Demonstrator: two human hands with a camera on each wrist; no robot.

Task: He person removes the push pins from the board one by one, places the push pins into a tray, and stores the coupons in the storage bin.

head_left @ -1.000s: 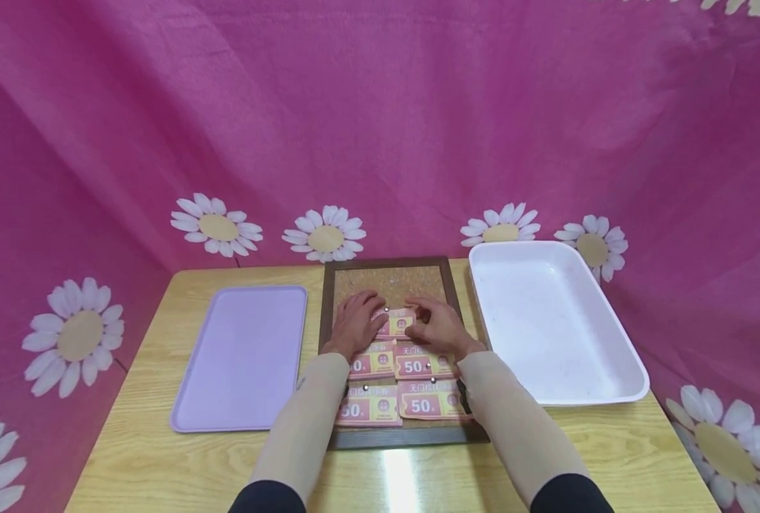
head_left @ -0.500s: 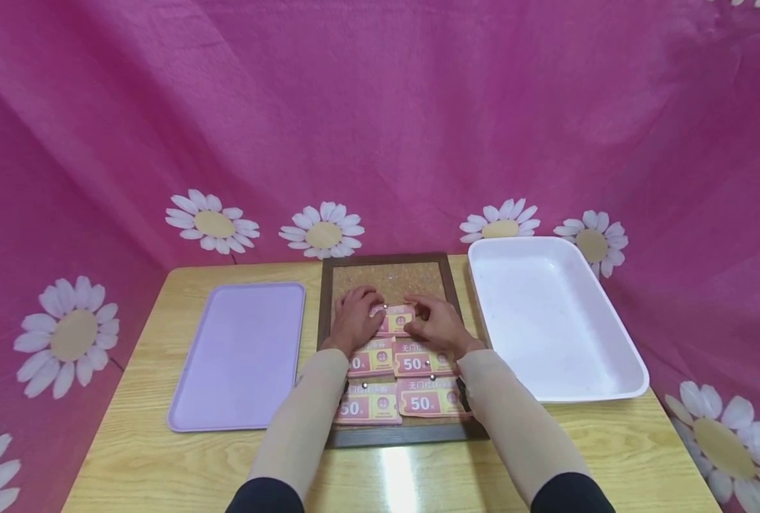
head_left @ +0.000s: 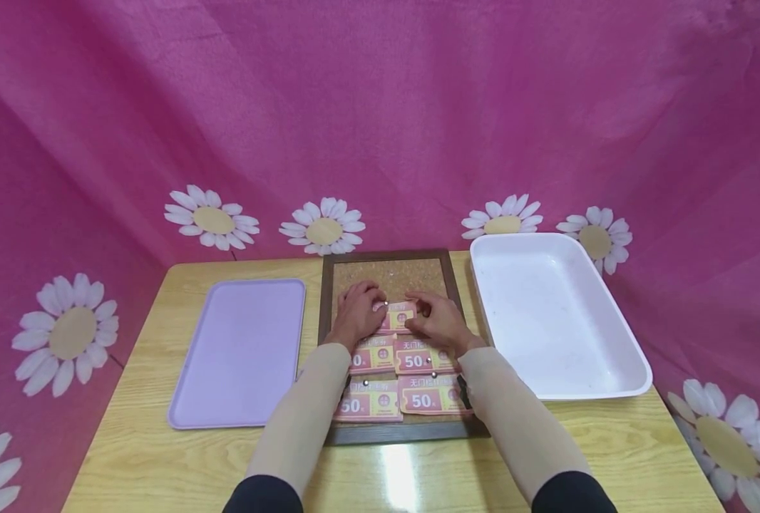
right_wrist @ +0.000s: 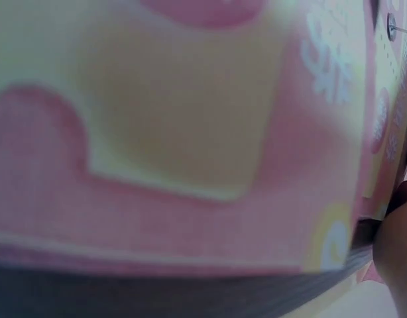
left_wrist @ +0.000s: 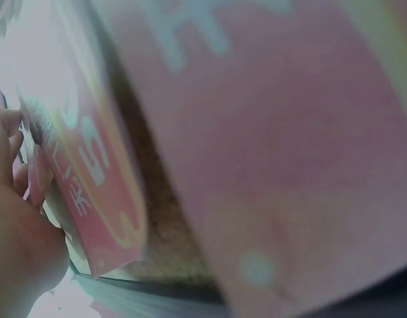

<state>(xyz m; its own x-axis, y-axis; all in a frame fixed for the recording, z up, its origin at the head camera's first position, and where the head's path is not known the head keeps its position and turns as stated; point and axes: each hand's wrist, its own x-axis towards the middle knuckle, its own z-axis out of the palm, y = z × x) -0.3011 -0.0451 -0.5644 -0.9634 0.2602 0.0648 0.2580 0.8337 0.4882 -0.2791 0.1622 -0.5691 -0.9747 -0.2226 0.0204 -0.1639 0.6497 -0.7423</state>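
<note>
A pink and yellow coupon (head_left: 398, 318) lies between my hands on a framed corkboard (head_left: 393, 274). My left hand (head_left: 356, 313) holds its left side, thumb near a small silver pushpin (head_left: 386, 303) at its top edge. Thumb and index finger of my right hand (head_left: 442, 324) pinch its right side. Below are several more coupons marked 50, including a bottom left one (head_left: 372, 407) and a bottom right one (head_left: 423, 400), with pushpins on them. In the left wrist view my left hand (left_wrist: 24, 245) is at the left edge; my right hand (right_wrist: 397, 245) shows partly in the right wrist view.
A flat lilac tray (head_left: 242, 356) lies left of the board on the wooden table (head_left: 130, 427). To the right stands a deep white tray (head_left: 553, 320). A magenta curtain (head_left: 380, 121) with daisies hangs behind.
The hands keep nearly the same place on the top coupon. The view has shifted slightly, so the board and trays appear a little higher.
</note>
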